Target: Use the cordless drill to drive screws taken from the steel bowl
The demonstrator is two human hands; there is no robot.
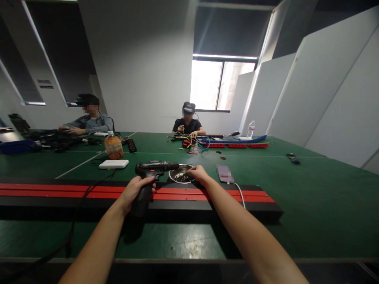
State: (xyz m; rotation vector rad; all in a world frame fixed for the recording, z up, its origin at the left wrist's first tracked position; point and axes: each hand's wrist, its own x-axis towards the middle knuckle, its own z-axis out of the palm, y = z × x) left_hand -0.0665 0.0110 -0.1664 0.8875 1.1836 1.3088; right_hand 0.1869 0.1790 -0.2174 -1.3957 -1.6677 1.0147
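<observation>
We hold a black power drill (156,165) in our left hand (135,191), the fingers wrapped around its handle and the thumb laid across the side. The drill stands upright above the long black beam (222,206) with red strips, its nose pointing right towards the metal bowl (171,177). The beam lies along the near edge of the desk (314,193), running out of view at the left.

Our right hand (199,174) is at the bowl's right rim, fingers bent with the tips close together over the small dark pieces (184,178) inside; we cannot tell whether they have hold of 1. The bowl sits just behind the beam, on its far side.

To the right of the bowl lies a pale flat device (225,173) with a white cable (241,194) crossing the beam. To the left of the drill we see a white box (114,164), with an orange bottle (114,146) just behind it.

At the desk's far edge 2 people sit: 1 in black (188,124) by a tangle of coloured wires (203,146), and 1 in grey (100,122) towards the far left corner, near a blue tray (17,147).
</observation>
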